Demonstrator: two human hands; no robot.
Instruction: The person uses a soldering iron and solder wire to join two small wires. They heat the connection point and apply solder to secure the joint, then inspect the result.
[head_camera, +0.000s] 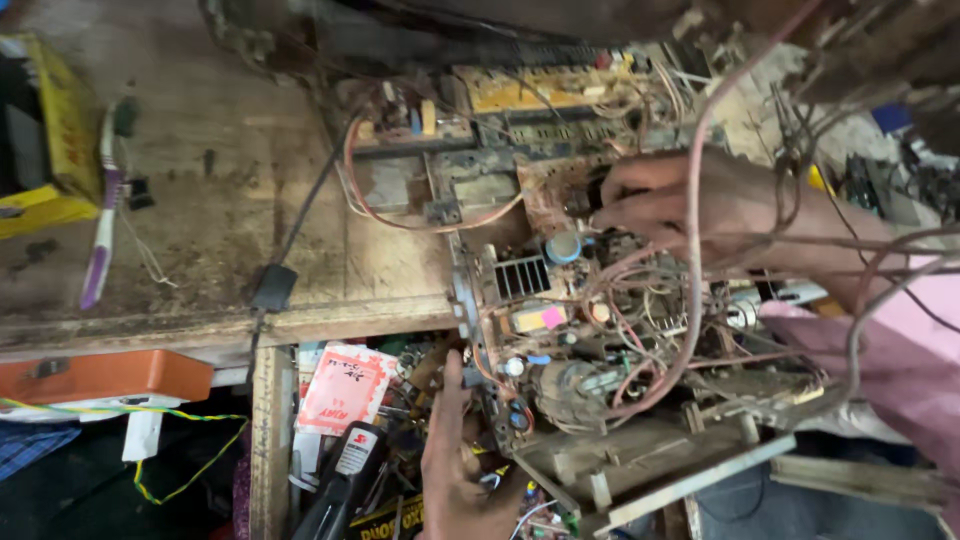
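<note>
I am looking down at an old wooden workbench (200, 220). The wood is looking dirty and scratched. A toothbrush (103, 215) with a purple handle is lying on the left side, just beside a yellow box (60, 130). A small black plug (272, 287) on a dark cord is sitting near the front edge of the bench. Under the bench, an orange case (105, 375) is poking out, and a red and white packet (345, 388) is lying among lots of small parts.

A big, dusty circuit board (590, 340) is sticking out over the front edge of the bench. Pink and red wires (690, 260) are looping all over it.

My right hand (650, 200) is reaching in from the right and resting on top of the board, near a round blue part (563, 247). My fingers are bunching close together, touching something small there, but I cannot tell what. My pink sleeve (900, 350) is showing at the right.

My left hand (455, 470) is coming up from below. My thumb is pointing up and touching the bottom left edge of the board. I cannot tell how the other fingers are sitting.
</note>
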